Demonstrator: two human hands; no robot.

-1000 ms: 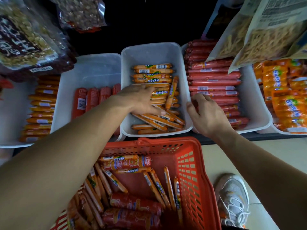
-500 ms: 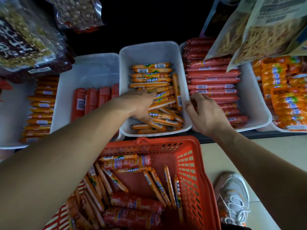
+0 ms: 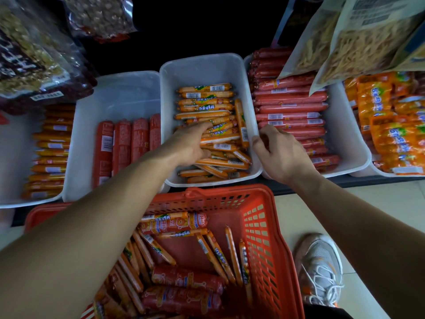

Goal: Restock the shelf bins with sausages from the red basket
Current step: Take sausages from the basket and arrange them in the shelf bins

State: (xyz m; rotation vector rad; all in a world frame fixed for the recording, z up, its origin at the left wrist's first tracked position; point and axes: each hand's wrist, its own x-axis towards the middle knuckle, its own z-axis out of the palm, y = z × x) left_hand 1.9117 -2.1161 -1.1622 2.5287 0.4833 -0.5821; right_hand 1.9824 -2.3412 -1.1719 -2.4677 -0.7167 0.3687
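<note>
**Site condition: shelf bay and floor**

A dark recess (image 3: 195,26) is lying behind the shelf (image 3: 372,180), which is showing a black front edge. Light is reaching only the front of the bay, and the back is reading as black. Clear snack bags (image 3: 34,63) are hanging at upper left, paper-faced snack bags (image 3: 368,42) at upper right. A pale tiled floor (image 3: 296,217) is showing below the shelf at right. A grey laced shoe (image 3: 322,265) is standing on it.

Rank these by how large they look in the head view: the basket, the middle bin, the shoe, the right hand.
1. basket: largest, though it is nearest the camera and an arm hides part of it.
2. middle bin
3. shoe and right hand: these look about alike, so I do not rank them.
</note>
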